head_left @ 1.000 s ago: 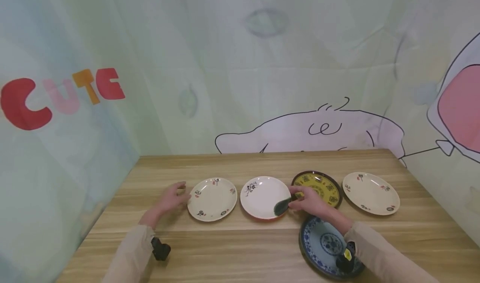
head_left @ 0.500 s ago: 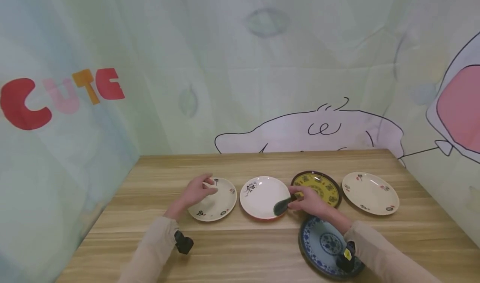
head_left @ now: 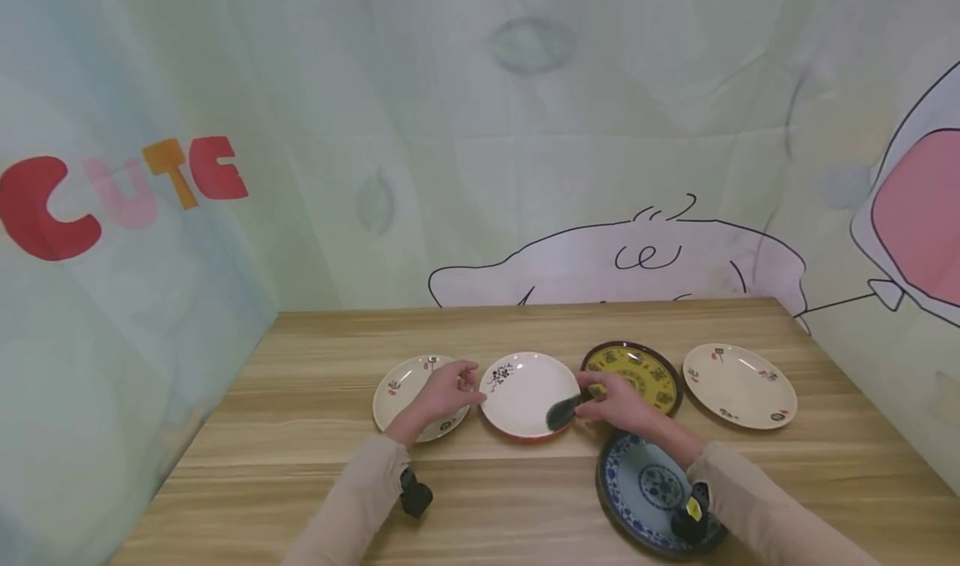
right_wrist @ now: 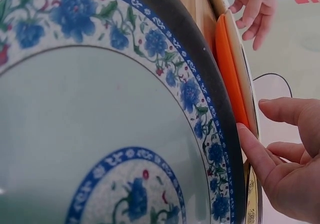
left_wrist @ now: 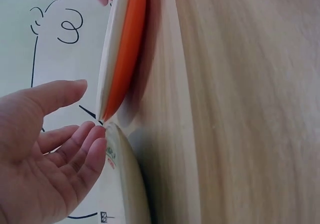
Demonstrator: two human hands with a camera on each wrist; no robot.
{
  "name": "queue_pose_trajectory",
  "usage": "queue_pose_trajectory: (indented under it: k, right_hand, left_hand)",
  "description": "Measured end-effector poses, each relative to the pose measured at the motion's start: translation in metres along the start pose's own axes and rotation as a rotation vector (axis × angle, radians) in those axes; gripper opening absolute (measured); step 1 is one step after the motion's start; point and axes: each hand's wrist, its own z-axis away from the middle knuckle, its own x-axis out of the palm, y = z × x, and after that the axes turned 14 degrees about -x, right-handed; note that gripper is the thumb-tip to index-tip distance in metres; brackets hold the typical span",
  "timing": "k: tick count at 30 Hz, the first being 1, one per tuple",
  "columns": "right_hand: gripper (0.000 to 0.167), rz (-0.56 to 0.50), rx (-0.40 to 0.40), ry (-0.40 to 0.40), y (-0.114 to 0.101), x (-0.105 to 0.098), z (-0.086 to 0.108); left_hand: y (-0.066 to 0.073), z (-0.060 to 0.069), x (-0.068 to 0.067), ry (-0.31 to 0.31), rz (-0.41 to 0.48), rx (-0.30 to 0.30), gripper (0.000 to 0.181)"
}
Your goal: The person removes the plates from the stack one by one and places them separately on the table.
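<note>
A white plate (head_left: 525,395) with a black flower print, a dark green patch and an orange underside lies mid-table. At its left rim is my left hand (head_left: 438,398), reaching over a cream plate (head_left: 397,387); the left wrist view shows the thumb of that hand (left_wrist: 45,154) apart from the fingers, whose tips are by the rim. My right hand (head_left: 618,403) is at the white plate's right rim, above the edge of a yellow plate (head_left: 652,374). In the right wrist view a fingertip of this hand (right_wrist: 290,159) touches the orange underside (right_wrist: 231,73), the other fingers spread.
Beneath my right forearm, nearer the front, lies a blue patterned plate (head_left: 637,491). Another cream plate (head_left: 738,387) is at the far right. A printed cloth (head_left: 480,174) hangs behind the wooden table (head_left: 487,499).
My left hand has moved right, from beside the left cream plate, across it, to the white plate's left rim. My right hand has stayed at the right rim, and the plates lie as before.
</note>
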Motion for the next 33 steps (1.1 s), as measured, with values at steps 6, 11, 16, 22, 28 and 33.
queue_pose_trajectory:
  k: [6, 11, 16, 22, 28, 33]
  right_hand:
    - [0.056, 0.002, 0.003, 0.01, 0.002, 0.001, -0.001]
    - [0.056, 0.001, 0.006, 0.017, 0.001, 0.001, -0.001]
    - [0.056, 0.004, 0.002, 0.016, 0.002, 0.002, -0.001]
    - [0.057, 0.01, 0.01, 0.014, 0.001, 0.001, -0.001]
    - [0.057, 0.002, 0.006, 0.01, -0.002, 0.0, 0.0]
    - [0.057, -0.005, 0.013, 0.015, 0.0, 0.001, -0.001]
  left_hand:
    - [0.004, -0.001, 0.004, -0.019, 0.018, -0.026, 0.055]
    - [0.004, -0.003, 0.006, -0.041, 0.012, -0.046, 0.053]
    - [0.004, -0.005, 0.008, -0.044, 0.001, -0.044, 0.053]
    - [0.005, -0.008, 0.009, -0.045, -0.023, -0.045, 0.053]
    - [0.006, -0.012, 0.008, -0.054, -0.072, -0.04, 0.045]
    - [0.009, -0.015, 0.007, -0.059, -0.102, -0.07, 0.046]
